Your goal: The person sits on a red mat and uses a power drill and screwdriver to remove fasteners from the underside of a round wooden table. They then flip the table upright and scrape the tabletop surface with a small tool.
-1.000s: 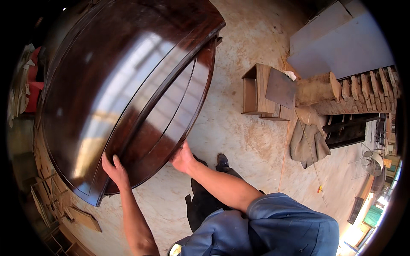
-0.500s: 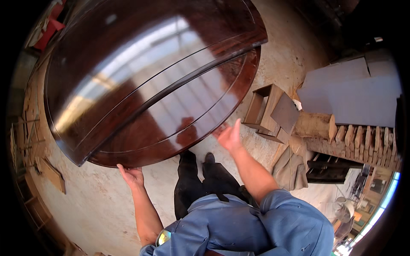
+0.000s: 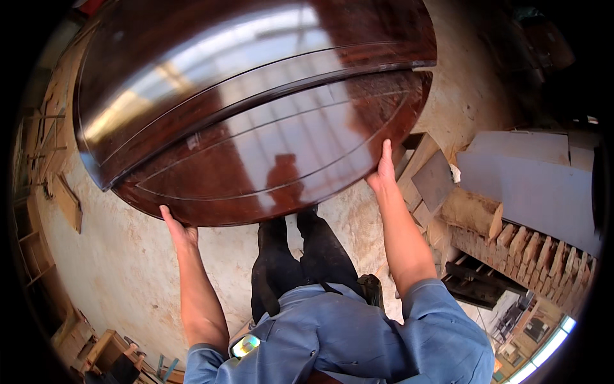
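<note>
A glossy dark-brown wooden tabletop point(image 3: 377, 35) fills the upper middle of the head view, its polish mirroring bright windows. Along its near side is a curved wooden leaf point(image 3: 192, 185) with an inlaid line, divided from the main top by a long straight dark edge. My left hand point(image 3: 181, 234) holds the leaf's rim at the left, thumb on top and fingers hidden beneath. At the right my right hand point(image 3: 383, 173) grips the same rim, thumb up along the surface. What supports the top is out of sight.
To the right are a small wooden box frame point(image 3: 419, 157), large grey panels point(image 3: 524, 160), a log-like block point(image 3: 473, 211) and a stack of wooden pieces point(image 3: 524, 256). A loose board point(image 3: 68, 201) lies on the floor at the left, near wooden shelving point(image 3: 35, 237).
My right hand, loosely at the rim before, has moved right and closed on the leaf's edge. The left hand stays on the rim. The tabletop appears turned and shifted right in view.
</note>
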The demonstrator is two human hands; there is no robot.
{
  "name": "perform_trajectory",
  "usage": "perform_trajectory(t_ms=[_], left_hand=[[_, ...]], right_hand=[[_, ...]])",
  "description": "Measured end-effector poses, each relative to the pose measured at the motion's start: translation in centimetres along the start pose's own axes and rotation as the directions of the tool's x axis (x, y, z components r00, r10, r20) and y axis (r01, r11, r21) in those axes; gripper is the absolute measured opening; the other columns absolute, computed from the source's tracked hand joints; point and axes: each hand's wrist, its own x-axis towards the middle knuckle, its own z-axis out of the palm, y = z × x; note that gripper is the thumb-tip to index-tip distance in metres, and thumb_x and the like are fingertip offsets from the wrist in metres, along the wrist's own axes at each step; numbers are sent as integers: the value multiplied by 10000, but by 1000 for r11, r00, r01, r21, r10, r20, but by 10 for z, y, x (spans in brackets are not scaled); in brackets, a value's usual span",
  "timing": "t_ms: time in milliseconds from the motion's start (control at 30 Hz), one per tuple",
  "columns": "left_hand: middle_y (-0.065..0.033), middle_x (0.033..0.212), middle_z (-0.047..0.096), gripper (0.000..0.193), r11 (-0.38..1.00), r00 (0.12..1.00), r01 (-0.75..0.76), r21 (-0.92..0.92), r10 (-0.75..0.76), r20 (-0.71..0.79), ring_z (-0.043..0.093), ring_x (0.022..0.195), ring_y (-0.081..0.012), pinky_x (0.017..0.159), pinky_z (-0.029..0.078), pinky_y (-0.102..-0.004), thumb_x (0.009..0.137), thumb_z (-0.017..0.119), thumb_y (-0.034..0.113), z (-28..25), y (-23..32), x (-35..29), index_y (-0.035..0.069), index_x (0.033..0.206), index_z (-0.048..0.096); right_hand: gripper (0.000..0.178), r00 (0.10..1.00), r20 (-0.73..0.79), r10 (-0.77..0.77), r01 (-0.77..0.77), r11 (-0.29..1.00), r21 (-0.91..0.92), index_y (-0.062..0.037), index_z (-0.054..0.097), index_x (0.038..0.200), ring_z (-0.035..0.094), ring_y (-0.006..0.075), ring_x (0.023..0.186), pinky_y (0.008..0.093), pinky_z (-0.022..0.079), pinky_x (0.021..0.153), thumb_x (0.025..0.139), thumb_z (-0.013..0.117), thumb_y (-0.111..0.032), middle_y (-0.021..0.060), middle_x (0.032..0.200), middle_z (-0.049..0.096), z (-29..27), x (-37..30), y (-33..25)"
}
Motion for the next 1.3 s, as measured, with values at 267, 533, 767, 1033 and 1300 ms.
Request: perform_trajectory(t_ms=[267,533,767,1033,1300], left_hand=[[-52,1491,469,702,999,1000,4,-52,-2,26,458,1339,-272,1136,367,-436,952,564,531,-35,-13,-26,50,1446,431],[-61,1500,456,710,996,998,33,-81,-29,50,431,1357,-288,1155,338,-453,954,550,533,-47,-14,-21,49,1455,415],[-75,1532,412,705,985,995,80,-151,-72,62,404,1381,-303,1161,329,-479,971,505,534,-23,-5,-35,58,1478,385],[-88,1491,464,662,995,996,10,-102,-1,89,440,1350,-299,1147,340,-471,983,512,504,-37,-2,-22,47,1453,418],[-95,1493,461,635,990,1000,10,-140,-12,-10,448,1341,-311,1131,363,-474,995,499,481,-7,12,-22,45,1450,418]], right_hand=[[763,994,99,47,-43,998,-46,-137,471,1442,408,305,1361,548,287,1145,883,587,-645,50,1500,459,-35,-8,-5],[664,992,121,22,-32,996,84,-88,471,1421,452,285,1330,457,295,1166,954,545,-555,61,1461,499,-28,-17,-34],[712,998,-64,-16,12,998,-57,-56,476,1395,521,306,1247,535,414,1067,914,630,-557,91,1390,546,1,-8,-54],[675,996,88,26,-25,1000,-8,-108,542,1372,513,289,1272,482,374,1115,927,552,-615,66,1417,548,-19,9,-54],[658,999,-21,38,-40,997,-70,-95,461,1431,488,296,1297,469,378,1120,987,464,-580,78,1468,484,-3,-1,-55]])
